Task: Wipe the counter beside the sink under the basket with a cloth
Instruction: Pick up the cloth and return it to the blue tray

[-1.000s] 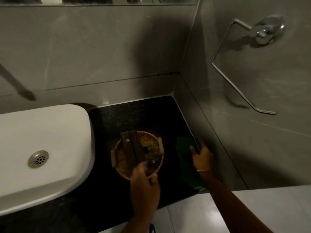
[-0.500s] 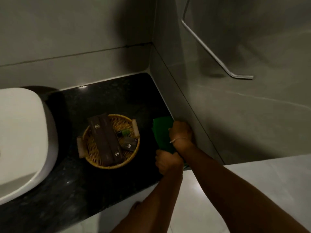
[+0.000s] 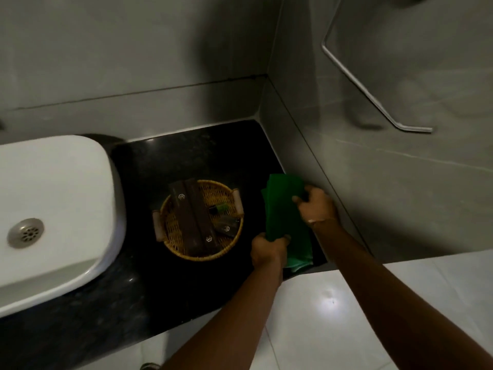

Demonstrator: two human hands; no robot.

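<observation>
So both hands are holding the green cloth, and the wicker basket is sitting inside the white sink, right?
Not quite. The left hand and right hand do both hold the green cloth, but the wicker basket is not inside the white sink. It stands on the black counter beside the sink, as the head view shows.

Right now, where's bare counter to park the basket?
Free: the black counter strip behind the basket up to the back wall, and the front patch between the basket, the sink and the counter edge. Crowded: the right corner by the side wall, where the left hand and right hand grip the green cloth.
</observation>
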